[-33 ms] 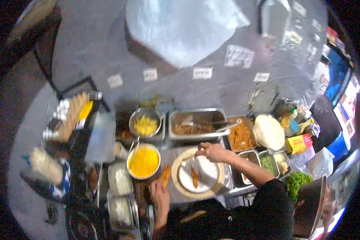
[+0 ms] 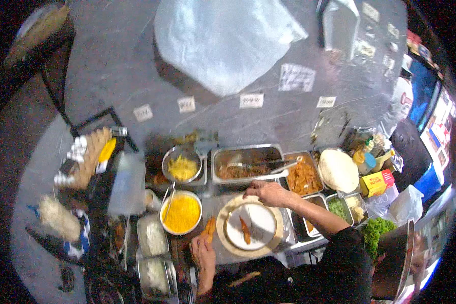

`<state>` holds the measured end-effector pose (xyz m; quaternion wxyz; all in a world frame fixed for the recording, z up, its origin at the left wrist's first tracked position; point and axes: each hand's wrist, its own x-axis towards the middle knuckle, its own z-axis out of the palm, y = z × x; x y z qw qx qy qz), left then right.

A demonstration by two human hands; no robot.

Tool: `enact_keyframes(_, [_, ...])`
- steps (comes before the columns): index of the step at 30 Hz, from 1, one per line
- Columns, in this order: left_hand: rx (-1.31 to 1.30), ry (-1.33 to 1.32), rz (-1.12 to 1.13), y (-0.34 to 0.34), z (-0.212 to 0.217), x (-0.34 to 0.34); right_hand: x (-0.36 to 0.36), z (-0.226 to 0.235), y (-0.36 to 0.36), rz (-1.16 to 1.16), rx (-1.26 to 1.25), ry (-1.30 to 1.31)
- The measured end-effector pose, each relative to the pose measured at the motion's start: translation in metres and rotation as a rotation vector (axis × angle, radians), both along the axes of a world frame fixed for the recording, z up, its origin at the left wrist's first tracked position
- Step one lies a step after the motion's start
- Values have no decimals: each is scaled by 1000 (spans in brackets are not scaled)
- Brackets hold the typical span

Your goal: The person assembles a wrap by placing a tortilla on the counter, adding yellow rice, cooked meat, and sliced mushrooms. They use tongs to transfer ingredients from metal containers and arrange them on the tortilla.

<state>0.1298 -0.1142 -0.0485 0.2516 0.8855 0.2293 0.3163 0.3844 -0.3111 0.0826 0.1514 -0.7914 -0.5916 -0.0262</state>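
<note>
A person in dark sleeves works over a white plate (image 2: 262, 223) set on a round tan disc (image 2: 221, 229), with a slender orange-brown piece (image 2: 245, 234) lying on the plate, left of its middle; just left of the plate, the left hand (image 2: 202, 252) has bent fingers at the near end of a second orange-brown strip (image 2: 209, 226), though whether they grip it cannot be told; at the plate's far edge, the right hand (image 2: 266, 193) hangs with fingers curled and drawn together, whatever they may pinch hidden from view; farther left of the plate sits a bowl (image 2: 180, 233) heaped with yellow shreds; beyond the plate stands a metal tray (image 2: 248, 180) of brown food, a pale-handled utensil (image 2: 274, 176) near it.
</note>
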Motion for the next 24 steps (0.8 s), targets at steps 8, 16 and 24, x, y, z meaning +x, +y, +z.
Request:
enact_keyframes(8, [-42, -212, -207, -34, 37, 28, 80, 253, -26, -447, 1037, -95])
enact_keyframes(16, [-67, -219, -265, -62, 78, 49, 199, 375, -78, -608, 1210, -50])
enact_keyframes(24, [-15, -154, -242, -75, 62, 66, 280, 401, -99, -685, 1175, -15])
